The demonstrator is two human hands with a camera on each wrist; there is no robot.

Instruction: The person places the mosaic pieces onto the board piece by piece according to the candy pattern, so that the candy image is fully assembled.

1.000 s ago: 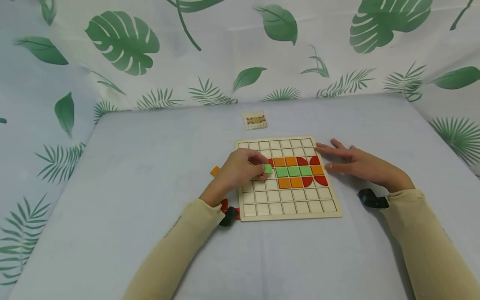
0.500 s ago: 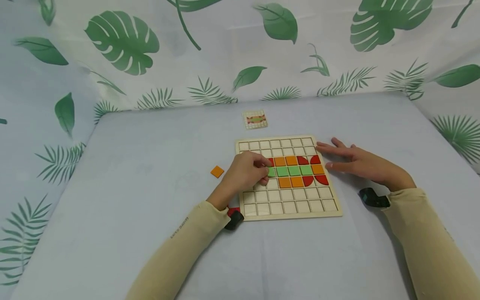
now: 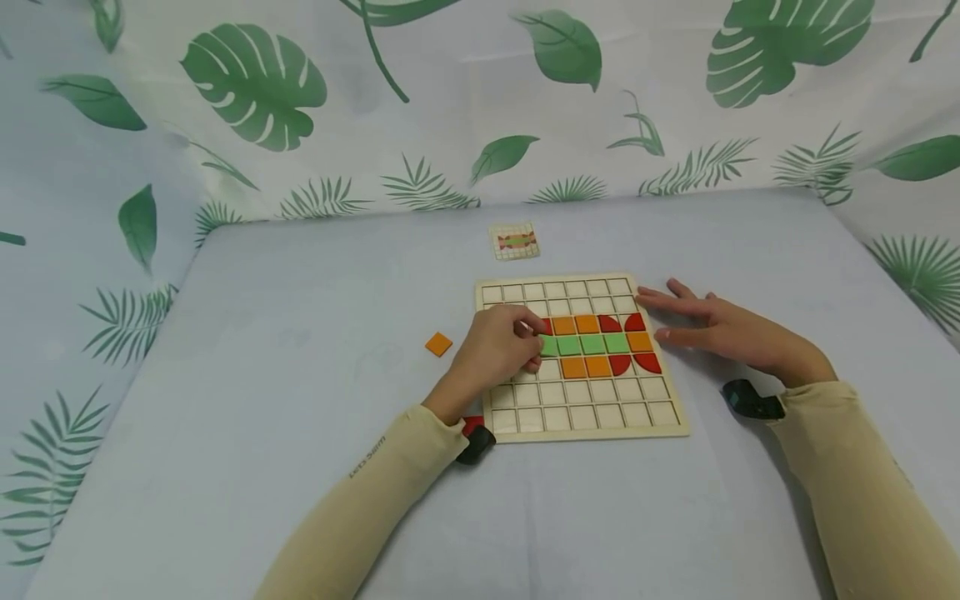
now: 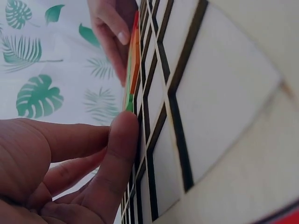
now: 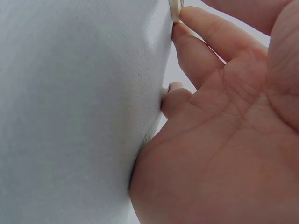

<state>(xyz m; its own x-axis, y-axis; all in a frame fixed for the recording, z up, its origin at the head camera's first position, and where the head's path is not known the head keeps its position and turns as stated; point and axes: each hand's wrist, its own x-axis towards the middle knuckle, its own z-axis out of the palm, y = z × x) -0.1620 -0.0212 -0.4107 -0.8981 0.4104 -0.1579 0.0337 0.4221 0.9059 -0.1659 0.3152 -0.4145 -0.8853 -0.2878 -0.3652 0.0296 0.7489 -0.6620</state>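
Note:
My left hand [image 3: 498, 342] is over the left part of a wooden grid board [image 3: 585, 435], with thumb and fingertips pinching a small green square tile [image 3: 550, 346] down in its cell. Fingers partly cover this tile; it ends a row of green tiles [image 3: 592, 344]. Orange square tiles [image 3: 574, 325] and red curved tiles [image 3: 619, 364] lie in rows around them. In the left wrist view, the thumb [image 4: 124, 140] and index finger meet close against the grid. Flat on the table, my right hand [image 3: 731, 333] has spread fingers, their tips touching the board's right edge.
A small pattern card [image 3: 514, 241] lies behind the board. One loose orange tile [image 3: 438, 343] is left of it. A red piece [image 3: 473, 424] shows beside the left wrist at the board's near-left corner. Leaf-print cloth [image 3: 442, 100] hangs behind the table.
The green tile has gone from being held just above the board into its cell, and my left hand moved slightly right with it. My right hand stays at the edge.

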